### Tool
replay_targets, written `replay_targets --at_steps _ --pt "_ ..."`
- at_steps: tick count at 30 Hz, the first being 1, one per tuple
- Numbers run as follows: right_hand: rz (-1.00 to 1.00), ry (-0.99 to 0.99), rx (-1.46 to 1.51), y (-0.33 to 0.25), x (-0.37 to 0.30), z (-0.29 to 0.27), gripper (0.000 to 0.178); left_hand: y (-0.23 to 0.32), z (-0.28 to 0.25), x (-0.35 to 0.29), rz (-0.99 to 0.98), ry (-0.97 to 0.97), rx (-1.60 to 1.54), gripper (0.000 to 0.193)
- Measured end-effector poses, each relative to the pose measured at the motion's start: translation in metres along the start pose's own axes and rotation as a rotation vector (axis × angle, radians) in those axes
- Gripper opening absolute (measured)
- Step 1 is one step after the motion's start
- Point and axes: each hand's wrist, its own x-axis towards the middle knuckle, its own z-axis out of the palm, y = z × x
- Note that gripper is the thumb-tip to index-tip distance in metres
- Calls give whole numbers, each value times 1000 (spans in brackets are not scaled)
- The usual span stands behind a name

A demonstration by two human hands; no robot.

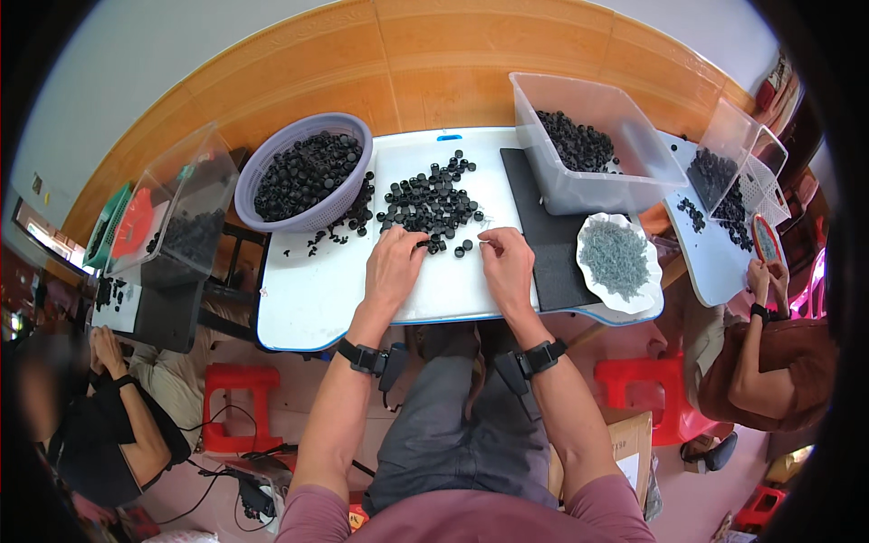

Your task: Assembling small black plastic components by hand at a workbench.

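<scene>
A loose pile of small round black caps lies on the white table in front of me. My left hand rests at the pile's near left edge, its fingers bent and drawn together beside the caps. My right hand is to the right of the pile, fingers curled in with the thumb close to them. What either hand holds, if anything, is hidden or too small to make out. Two loose caps lie between the hands. A few thin, pale slivers lie just beyond my right fingertips.
A purple basket of black caps stands at the back left, smaller black pieces beside it. At the back right a clear bin sits on a black mat. Nearby is a white scalloped dish of thin grey-green pieces. People work at tables on both sides.
</scene>
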Motion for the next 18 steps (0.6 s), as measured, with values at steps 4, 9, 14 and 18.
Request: replay_targets --at_steps 4,9,14,18 --pt "-4 17 15 3 1 0 12 2 -7 10 -16 -125 20 19" --pt "-24 96 25 7 1 3 16 2 -8 11 -12 -147 62 21" --pt "42 184 80 2 0 1 18 -1 5 0 -54 -29 2 21" --pt "78 210 132 4 1 2 18 1 13 -6 -38 1 -47 22"
